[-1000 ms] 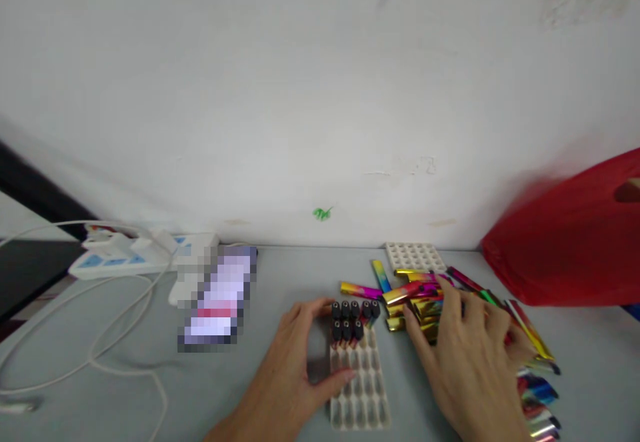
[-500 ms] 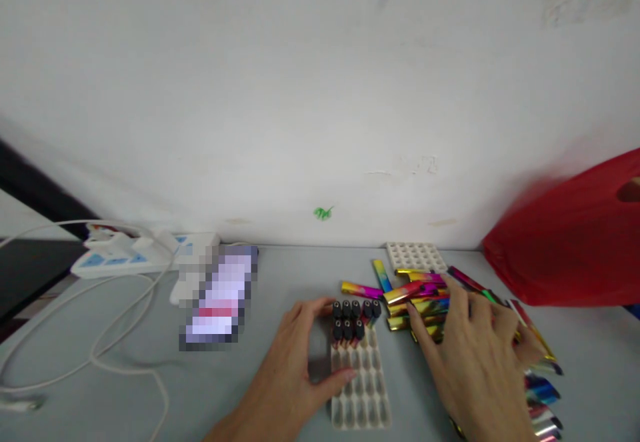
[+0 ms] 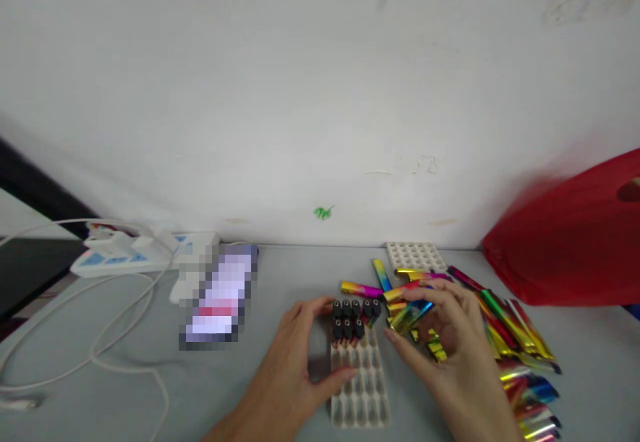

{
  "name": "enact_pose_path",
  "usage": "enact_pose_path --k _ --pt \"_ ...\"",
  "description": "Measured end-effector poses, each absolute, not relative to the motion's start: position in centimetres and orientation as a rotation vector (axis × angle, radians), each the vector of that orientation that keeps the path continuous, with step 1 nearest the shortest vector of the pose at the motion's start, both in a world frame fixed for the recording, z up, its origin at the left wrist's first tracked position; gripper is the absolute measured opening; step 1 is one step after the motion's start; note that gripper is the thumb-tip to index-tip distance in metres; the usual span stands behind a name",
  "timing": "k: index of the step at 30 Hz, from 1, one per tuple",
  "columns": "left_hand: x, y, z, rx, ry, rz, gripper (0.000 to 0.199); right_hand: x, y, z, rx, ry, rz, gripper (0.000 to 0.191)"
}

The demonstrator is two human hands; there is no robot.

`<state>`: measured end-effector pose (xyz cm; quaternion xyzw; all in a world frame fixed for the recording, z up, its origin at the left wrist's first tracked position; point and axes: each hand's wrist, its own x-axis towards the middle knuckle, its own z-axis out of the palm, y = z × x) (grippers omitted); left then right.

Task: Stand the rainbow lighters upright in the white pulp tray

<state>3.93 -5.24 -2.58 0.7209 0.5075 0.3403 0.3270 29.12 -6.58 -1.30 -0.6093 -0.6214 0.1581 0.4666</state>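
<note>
A white tray with rows of hollows stands in front of me. Several black-ended tubes stand upright in its far rows. My left hand grips the tray's left side, its thumb over the hollows and its fingers at the far left corner. To the right, my right hand has a yellow-and-blue shiny tube tilted between thumb and fingers, above a heap of similar colourful tubes; the exact contact is partly hidden.
Behind the heap lies a second white tray. A red bag stands at the right. On the left are a blurred phone, a power strip and looped white cables. A pale wall closes the back.
My right hand has turned and drawn back a little from the heap, with a yellow-and-blue tube now between its fingers. More tubes show at the right. My left hand has stayed on the tray.
</note>
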Motion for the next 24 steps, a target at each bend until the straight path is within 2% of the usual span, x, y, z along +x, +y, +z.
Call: enact_pose_path --k 8,15,21,24 --pt "3.8 -5.3 -2.7 1.893 1.313 0.882 0.077 28.7 -7.1 -0.7 -1.179 -1.107 1.208 0.036" --pt "3.9 -5.4 -2.8 1.895 1.317 0.884 0.075 29.6 -7.1 -0.6 -1.049 -0.863 1.316 0.037" --pt "3.9 -5.4 -2.6 1.885 1.319 0.879 0.076 28.6 -7.0 1.0 -1.043 -0.673 1.470 0.025" --pt "3.9 -5.4 -2.7 1.888 1.309 0.872 0.075 28.0 -7.2 1.9 -1.055 -0.618 1.554 0.038"
